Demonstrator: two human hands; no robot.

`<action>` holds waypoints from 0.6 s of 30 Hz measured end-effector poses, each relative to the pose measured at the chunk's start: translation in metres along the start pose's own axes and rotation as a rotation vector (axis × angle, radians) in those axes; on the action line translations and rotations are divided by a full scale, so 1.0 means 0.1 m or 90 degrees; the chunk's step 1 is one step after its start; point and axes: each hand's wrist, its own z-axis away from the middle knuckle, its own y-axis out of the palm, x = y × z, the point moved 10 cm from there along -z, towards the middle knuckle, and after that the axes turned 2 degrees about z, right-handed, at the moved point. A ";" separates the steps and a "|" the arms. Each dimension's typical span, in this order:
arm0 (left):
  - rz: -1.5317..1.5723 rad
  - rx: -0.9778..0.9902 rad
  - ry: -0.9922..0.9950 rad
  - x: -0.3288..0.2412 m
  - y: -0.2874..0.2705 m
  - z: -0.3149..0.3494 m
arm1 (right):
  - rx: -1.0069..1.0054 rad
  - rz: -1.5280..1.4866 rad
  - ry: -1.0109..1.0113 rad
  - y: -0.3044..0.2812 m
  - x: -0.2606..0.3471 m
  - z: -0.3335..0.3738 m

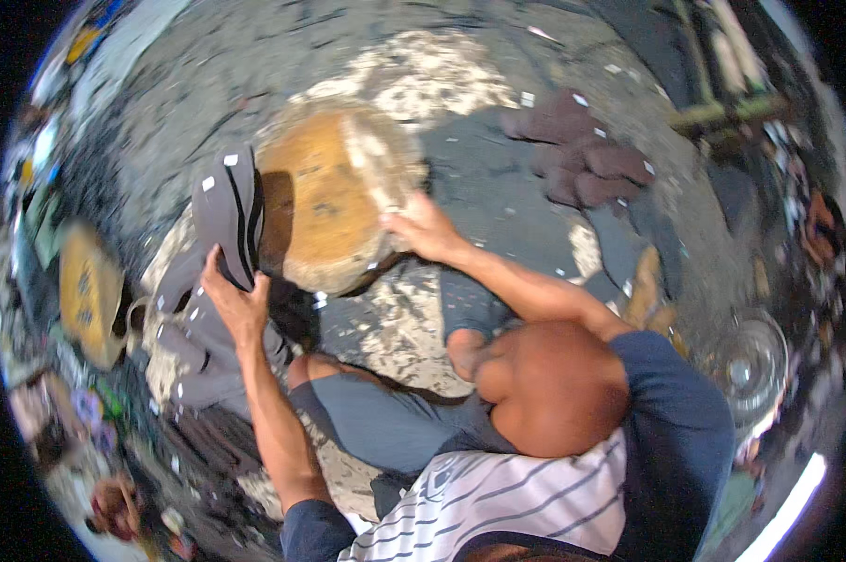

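Note:
My left hand (238, 298) grips a small stack of dark grey-brown sole-shaped pieces (224, 201), upright at the left edge of a round wooden block (315, 197). Small white squares show on the stack. My right hand (426, 228) is at the block's right rim, its fingers stretched toward a pale worn patch. Motion blur hides whether the fingertips touch the wood; I see nothing in that hand. More of the grey-brown pieces (193, 351) lie below my left hand, beside my leg.
A heap of brown pieces (582, 159) lies on dark cloth (484, 178) at the far right. At the left stands another yellowish wooden piece (90, 295). A clear round container (750, 365) is at the right. My bent legs frame the near side.

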 end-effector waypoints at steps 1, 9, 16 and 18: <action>0.005 0.052 0.027 -0.20 0.18 -0.16 | 0.001 0.068 0.062 0.00 -0.06 0.00; 0.008 0.158 0.126 -0.39 0.84 -0.43 | -0.052 -0.161 0.143 -0.27 -0.30 0.16; -0.011 0.138 0.096 -0.47 0.88 0.27 | -0.129 -0.182 0.044 -0.54 0.14 0.14; -0.071 0.121 0.122 -0.70 0.82 0.21 | -0.124 -0.173 0.039 -0.65 0.23 0.20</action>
